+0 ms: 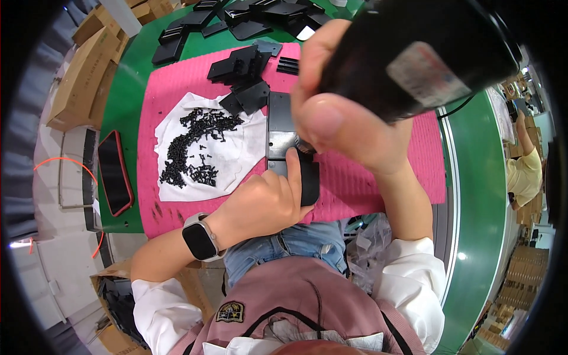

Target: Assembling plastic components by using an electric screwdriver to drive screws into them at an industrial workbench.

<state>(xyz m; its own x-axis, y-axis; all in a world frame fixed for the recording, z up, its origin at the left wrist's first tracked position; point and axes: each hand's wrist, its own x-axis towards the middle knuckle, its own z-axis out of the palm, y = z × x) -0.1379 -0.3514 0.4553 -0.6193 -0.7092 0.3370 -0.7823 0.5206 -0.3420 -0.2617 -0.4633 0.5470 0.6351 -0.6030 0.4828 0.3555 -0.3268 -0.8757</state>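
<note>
My right hand [337, 118] grips a large black electric screwdriver [414, 53], held upright close to the camera with its tip hidden behind the hand. Under it lies a long dark metal bracket [279, 127] on a pink foam mat [367, 183]. Pressing down on the near end of this bracket is my left hand [266, 198], thumb resting on a black plastic part [309, 183]. That wrist wears a smartwatch [200, 238]. A white cloth [242, 148] to the left carries a pile of several small black screws [198, 145].
More black brackets [239, 68] lie at the mat's far end and on the green table [127, 94]. A phone in a red case [114, 171] rests at the table's left edge. Cardboard boxes [83, 77] stand at left. Another person [523, 171] sits at far right.
</note>
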